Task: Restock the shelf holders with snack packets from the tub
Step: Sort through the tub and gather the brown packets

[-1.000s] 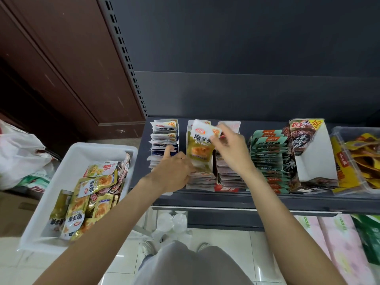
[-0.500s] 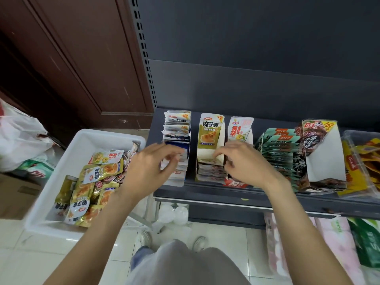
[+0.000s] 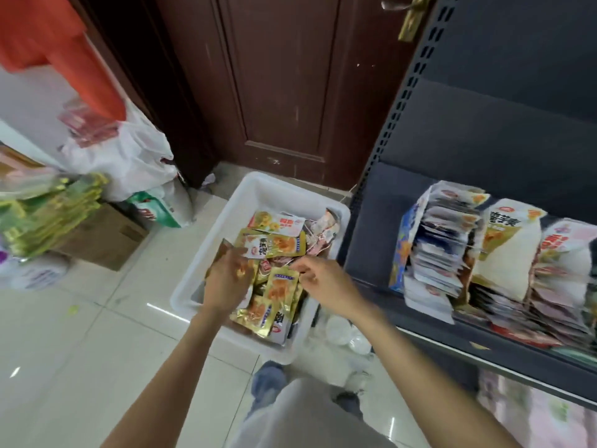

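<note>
A white tub [image 3: 258, 189] stands on the floor left of the dark shelf [image 3: 368, 221], with several gold and white snack packets [image 3: 274, 247] heaped in it. My left hand [image 3: 229, 276] is down among the packets, its fingers closed around a gold packet whose edge pokes up behind them. My right hand [image 3: 323, 281] hovers over the tub's right side, fingers curled at the top corner of another gold packet [image 3: 282, 286]; blur hides whether it grips. On the shelf, three cardboard holders [image 3: 399, 253] stand side by side, full of upright packets.
A brown door [image 3: 290, 92] rises behind the tub. To the left are a white plastic bag [image 3: 129, 156], a cardboard box [image 3: 103, 237] and a stack of green-yellow packs [image 3: 48, 218]. White cups [image 3: 342, 328] lie on the tiled floor under the shelf.
Both hands have left the shelf holders and swung down left into the tub. My view has turned left with them. The left hand has closed on a gold packet.
</note>
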The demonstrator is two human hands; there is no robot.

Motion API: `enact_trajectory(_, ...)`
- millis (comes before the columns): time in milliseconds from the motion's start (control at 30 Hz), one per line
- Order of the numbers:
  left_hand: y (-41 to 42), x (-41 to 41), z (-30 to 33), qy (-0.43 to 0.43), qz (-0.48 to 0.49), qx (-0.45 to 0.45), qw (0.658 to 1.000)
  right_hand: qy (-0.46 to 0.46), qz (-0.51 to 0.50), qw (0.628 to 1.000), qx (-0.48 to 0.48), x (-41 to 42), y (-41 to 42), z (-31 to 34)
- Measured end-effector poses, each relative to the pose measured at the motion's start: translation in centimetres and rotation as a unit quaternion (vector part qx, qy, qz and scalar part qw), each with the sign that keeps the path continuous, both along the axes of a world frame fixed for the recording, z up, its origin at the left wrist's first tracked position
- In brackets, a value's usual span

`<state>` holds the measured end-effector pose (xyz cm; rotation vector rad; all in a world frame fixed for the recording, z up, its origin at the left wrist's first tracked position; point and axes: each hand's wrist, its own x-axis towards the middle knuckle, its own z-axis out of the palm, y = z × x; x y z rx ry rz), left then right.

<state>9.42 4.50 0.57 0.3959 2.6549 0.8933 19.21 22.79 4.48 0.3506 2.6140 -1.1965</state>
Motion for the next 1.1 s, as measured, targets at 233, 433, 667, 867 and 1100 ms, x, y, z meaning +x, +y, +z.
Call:
enact_trajectory(233, -1.5, -4.0, -7.1, -0.096, -0.115, -0.202, 0.968, -0.059, 0.038, 0.980, 0.185, -8.2, -2.3, -9.4)
enact_trajectory(433, -1.8, -3.9, -9.1, -0.058, -0.152, -0.197, 0.967, -0.086, 0.131, 0.947, 0.282, -12.5, -2.5, -12.3)
enact_trajectory(667, -1.7, -3.9, -8.0, -0.121, -0.094, -0.111, 0.982, -0.216, 0.054, 0.910, 0.351, -13.3, -1.9, -11.4)
enact_trajectory(867, -3.1, -5.7, -6.1, -0.255, 0.024, 0.081, 0.963, -0.087, -0.149, 0.964, 0.204, -11.2, -0.8, -8.7)
enact_trajectory(1100, -3.8, -5.3, -2.4, -0.349, 0.144, 0.318, 0.870, 0.106, -0.367, 0.922, -0.062, -6.2, -2.3, -2.4)
